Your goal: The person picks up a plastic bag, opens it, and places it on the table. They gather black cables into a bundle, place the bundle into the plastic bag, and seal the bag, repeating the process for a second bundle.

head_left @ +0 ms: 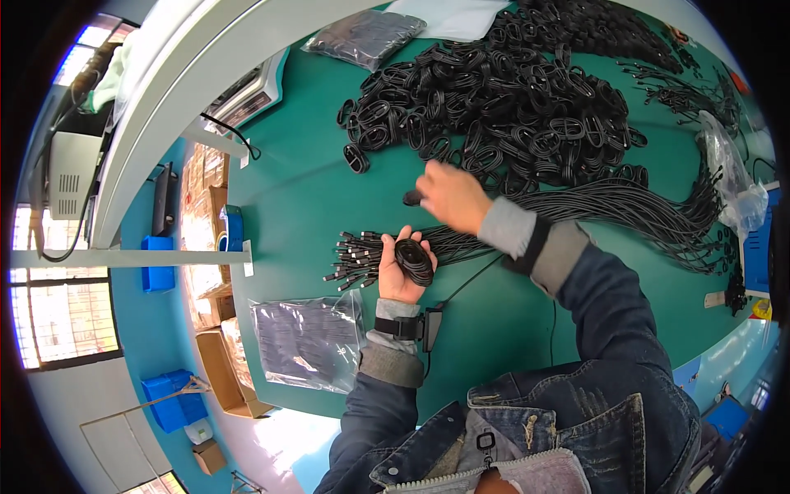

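Observation:
My left hand, palm up, holds a coiled black cable with its fingers curled about it. Farther away and to the right, my right hand hangs over the table, its fingers smeared by motion. Right at its fingertips is a small dark piece; whether the fingers grip it cannot be told. Behind my left hand lies a long bundle of straight black cables. The metal-tipped plugs of that bundle fan out just left of the hand.
A big heap of coiled black cables covers the far part of the green table. Clear bags of dark items lie near left and at the far edge. A white frame post juts in from the left.

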The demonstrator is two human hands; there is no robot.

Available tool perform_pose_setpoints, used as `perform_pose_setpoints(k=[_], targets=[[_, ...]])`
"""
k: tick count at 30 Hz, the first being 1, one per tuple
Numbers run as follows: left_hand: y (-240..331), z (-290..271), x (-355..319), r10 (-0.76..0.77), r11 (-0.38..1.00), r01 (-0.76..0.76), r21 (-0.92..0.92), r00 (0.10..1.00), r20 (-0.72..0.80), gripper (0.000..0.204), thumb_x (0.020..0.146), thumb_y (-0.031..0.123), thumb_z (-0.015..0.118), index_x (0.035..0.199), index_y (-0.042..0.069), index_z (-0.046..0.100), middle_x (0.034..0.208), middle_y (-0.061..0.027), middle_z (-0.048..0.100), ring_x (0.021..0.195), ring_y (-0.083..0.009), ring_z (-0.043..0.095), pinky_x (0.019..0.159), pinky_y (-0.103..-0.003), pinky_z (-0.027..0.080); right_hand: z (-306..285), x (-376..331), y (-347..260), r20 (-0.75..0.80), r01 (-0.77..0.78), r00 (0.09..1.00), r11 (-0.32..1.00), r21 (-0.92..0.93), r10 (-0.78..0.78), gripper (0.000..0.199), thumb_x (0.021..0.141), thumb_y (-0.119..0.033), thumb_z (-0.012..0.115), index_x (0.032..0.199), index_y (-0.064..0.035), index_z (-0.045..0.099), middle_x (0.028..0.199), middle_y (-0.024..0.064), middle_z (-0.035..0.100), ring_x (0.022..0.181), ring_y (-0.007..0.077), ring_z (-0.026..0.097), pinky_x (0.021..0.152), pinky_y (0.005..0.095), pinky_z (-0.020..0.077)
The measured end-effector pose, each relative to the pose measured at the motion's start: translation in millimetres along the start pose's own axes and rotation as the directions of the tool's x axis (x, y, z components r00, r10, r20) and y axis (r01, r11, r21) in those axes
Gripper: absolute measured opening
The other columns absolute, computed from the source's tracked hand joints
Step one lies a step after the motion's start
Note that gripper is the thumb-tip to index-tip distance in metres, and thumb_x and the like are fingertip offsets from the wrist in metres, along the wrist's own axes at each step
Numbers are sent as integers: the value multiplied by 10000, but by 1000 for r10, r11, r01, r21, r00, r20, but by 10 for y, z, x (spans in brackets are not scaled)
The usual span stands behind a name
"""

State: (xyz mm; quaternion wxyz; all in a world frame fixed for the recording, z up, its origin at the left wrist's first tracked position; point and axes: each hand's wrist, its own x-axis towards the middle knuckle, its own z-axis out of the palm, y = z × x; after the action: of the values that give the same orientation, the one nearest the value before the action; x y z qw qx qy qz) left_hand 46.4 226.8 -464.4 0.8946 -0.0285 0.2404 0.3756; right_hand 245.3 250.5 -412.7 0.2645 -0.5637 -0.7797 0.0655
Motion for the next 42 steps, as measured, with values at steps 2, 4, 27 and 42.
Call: perform_pose_setpoints(k=[2,4,27,42], targets=[[34,3,-19,-8,1000,6,14,994,113,417,896,456,492,1173,145,518,1078,-67,601,990,-258,568,798,-431,479,-22,-238,-392,23,66,997,996,63,-67,194,727,-164,626,838,-19,558,889,119,512,814,271,562,649,373,494],[-61,39,-25,-1,997,-3,78,999,48,415,894,453,496,1172,146,517,1077,-66,602,989,-256,569,787,-427,483,-56,-341,-430,25,106,994,986,131,-110,251,720,-208,655,843,-12,558,885,123,517,802,281,566,643,371,498],[-200,-144,-181,110,987,-116,114,992,58,532,867,395,565,1310,150,402,1187,-77,546,1085,-301,523,736,-455,506,-324,-364,-207,29,63,995,858,509,-91,214,723,-183,619,881,-38,623,937,105,583,862,309,565,743,399,464],[-271,-279,-380,-47,987,7,158,968,247,522,858,313,587,1322,163,399,1204,-116,537,1010,-329,541,724,-493,516,80,-153,715,16,-120,983,706,-698,182,330,743,-125,538,1019,55,537,881,167,576,849,249,559,899,502,383]])
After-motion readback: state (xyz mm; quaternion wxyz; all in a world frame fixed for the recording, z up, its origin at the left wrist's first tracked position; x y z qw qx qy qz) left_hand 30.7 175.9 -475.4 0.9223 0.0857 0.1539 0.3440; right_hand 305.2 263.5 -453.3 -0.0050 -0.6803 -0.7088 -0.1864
